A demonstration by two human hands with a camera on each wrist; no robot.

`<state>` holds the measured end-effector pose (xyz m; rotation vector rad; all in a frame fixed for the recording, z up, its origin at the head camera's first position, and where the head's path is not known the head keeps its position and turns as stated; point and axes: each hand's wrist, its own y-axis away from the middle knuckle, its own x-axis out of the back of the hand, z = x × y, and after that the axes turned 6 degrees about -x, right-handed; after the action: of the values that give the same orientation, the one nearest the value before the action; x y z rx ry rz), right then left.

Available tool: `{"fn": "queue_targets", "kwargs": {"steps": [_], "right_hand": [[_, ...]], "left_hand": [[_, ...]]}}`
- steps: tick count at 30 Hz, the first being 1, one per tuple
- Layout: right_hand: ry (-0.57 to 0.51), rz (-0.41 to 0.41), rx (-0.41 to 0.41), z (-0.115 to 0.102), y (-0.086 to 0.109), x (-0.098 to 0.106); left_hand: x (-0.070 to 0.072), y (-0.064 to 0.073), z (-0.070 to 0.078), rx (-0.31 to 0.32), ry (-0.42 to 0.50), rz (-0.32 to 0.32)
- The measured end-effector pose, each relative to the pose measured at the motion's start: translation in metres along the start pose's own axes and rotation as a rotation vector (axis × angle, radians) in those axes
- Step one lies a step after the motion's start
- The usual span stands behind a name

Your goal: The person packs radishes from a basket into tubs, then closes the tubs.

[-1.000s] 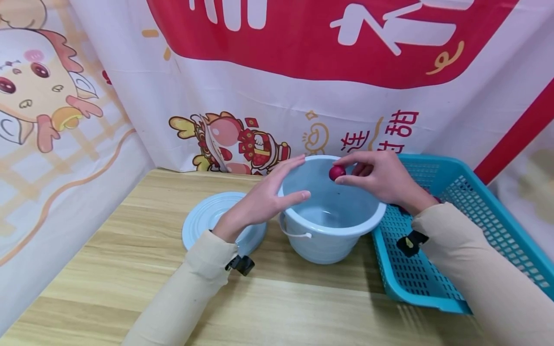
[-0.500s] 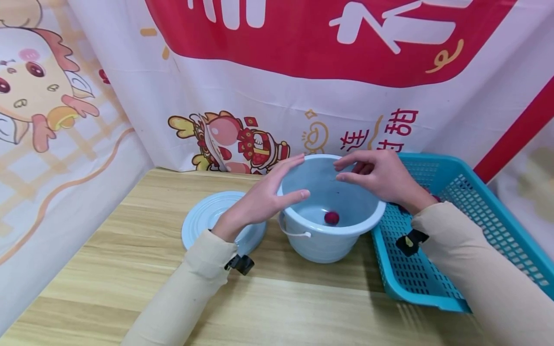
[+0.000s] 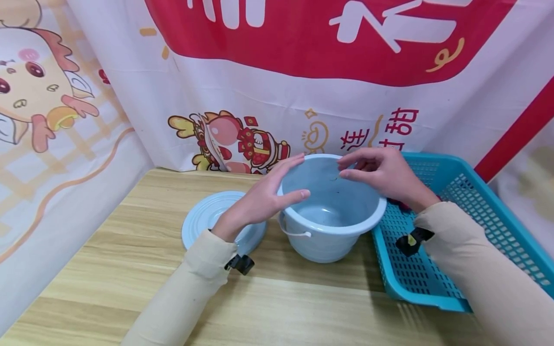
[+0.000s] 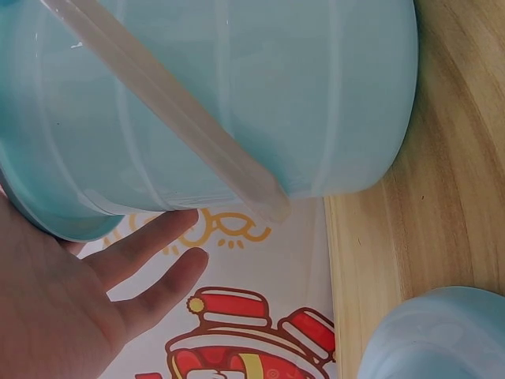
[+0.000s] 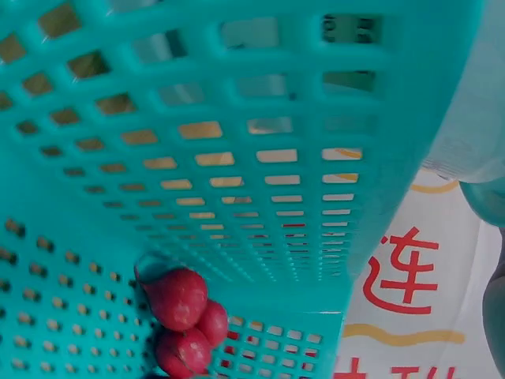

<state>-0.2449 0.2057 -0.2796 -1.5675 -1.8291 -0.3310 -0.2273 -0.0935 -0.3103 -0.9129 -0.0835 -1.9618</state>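
A pale blue bucket [image 3: 322, 242] with a white handle stands upright on the wooden table. My left hand [image 3: 266, 192] rests at its left rim, thumb over the inside and fingers straight along the outside, as the left wrist view shows. Over the bucket's right side hovers my right hand [image 3: 378, 173], its thumb and forefinger bent towards each other with no radish between them. A thin pale strand [image 3: 335, 179] shows just below its thumb tip. Several small red radishes [image 5: 177, 300] lie in the teal basket [image 3: 391, 286], partly hidden by the right wrist in the head view.
To the left of the bucket a round pale blue lid [image 3: 196, 226] lies flat, partly under the left forearm. The basket stands close against the bucket's right side. A printed white and red cloth [image 3: 242, 86] hangs behind the table [image 3: 121, 259].
The right hand let go of a red radish, which dropped into the bucket and is now out of sight. That hand has since shifted slightly right. The left hand has kept its place.
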Motion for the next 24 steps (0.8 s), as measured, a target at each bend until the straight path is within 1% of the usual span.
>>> {"fn": "queue_targets", "kwargs": {"steps": [5, 9, 12, 17, 24], "right_hand": [[-0.163, 0.044, -0.059, 0.012, 0.000, 0.013], [-0.217, 0.083, -0.111, 0.024, -0.002, 0.025], [-0.224, 0.100, -0.159, 0.035, -0.003, 0.035], [-0.201, 0.106, -0.235, 0.054, -0.004, 0.047], [-0.170, 0.083, -0.305, 0.077, -0.005, 0.058]], "left_hand": [[0.000, -0.001, 0.002, -0.015, -0.013, 0.006], [0.001, -0.001, 0.003, -0.021, -0.020, 0.010], [0.001, -0.001, 0.003, -0.020, -0.023, 0.009], [0.001, -0.001, 0.002, -0.017, -0.017, 0.004], [0.000, 0.000, 0.001, -0.019, -0.022, 0.004]]}}
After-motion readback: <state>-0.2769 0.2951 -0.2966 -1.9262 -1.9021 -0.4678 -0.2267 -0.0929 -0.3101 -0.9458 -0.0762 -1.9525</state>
